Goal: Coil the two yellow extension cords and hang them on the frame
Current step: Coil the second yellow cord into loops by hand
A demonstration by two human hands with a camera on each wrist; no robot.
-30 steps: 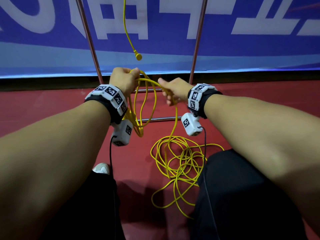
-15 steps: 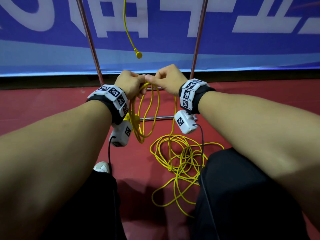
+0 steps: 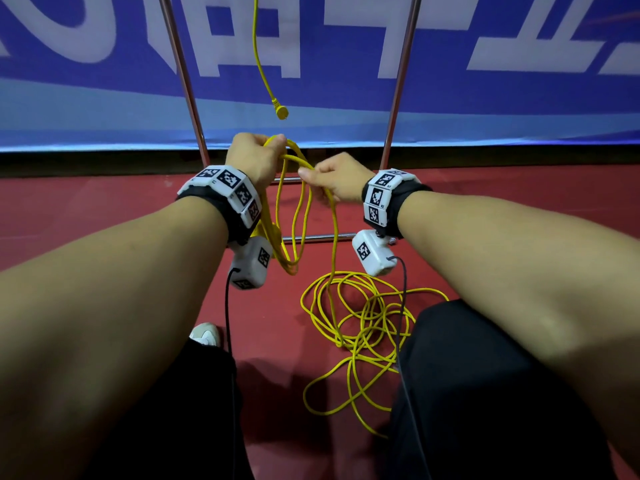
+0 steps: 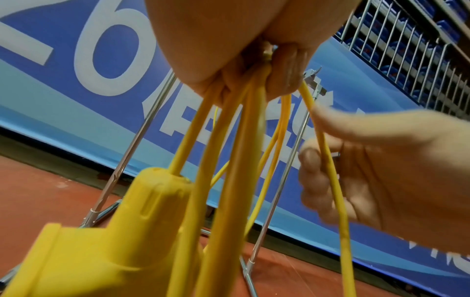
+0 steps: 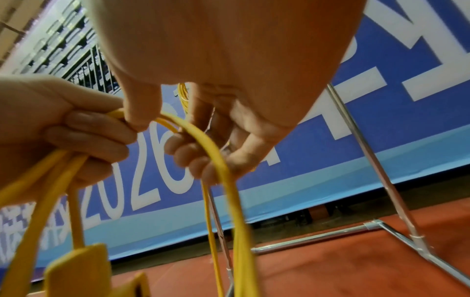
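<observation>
While seated facing the frame, gripped the gathered loops of the first yellow extension cord in the left hand, with all fingers curled tightly round the top of the bundle; let the loops hang straight down from that fist, past the left wrist camera; in the left wrist view, carried the cord's moulded socket end among the hanging strands, below the fist. Pinched a single strand of the same cord in the right hand, just beside the left hand and slightly lower; closed thumb and forefinger on the strand, with the remaining fingers loosely curled round it, as confirmed in the right wrist view. Ran that strand in a short arc from the left fist to the right hand, then down to the floor. Left the uncoiled remainder in a loose heap on the red floor, between the knees and near the frame's lower crossbar. Located the second yellow extension cord hanging down between the two uprights of the frame, with its plug dangling just above the left hand, apart from it. Noted behind the frame a blue banner with white lettering; noted one white shoe on the floor beneath the left forearm.
</observation>
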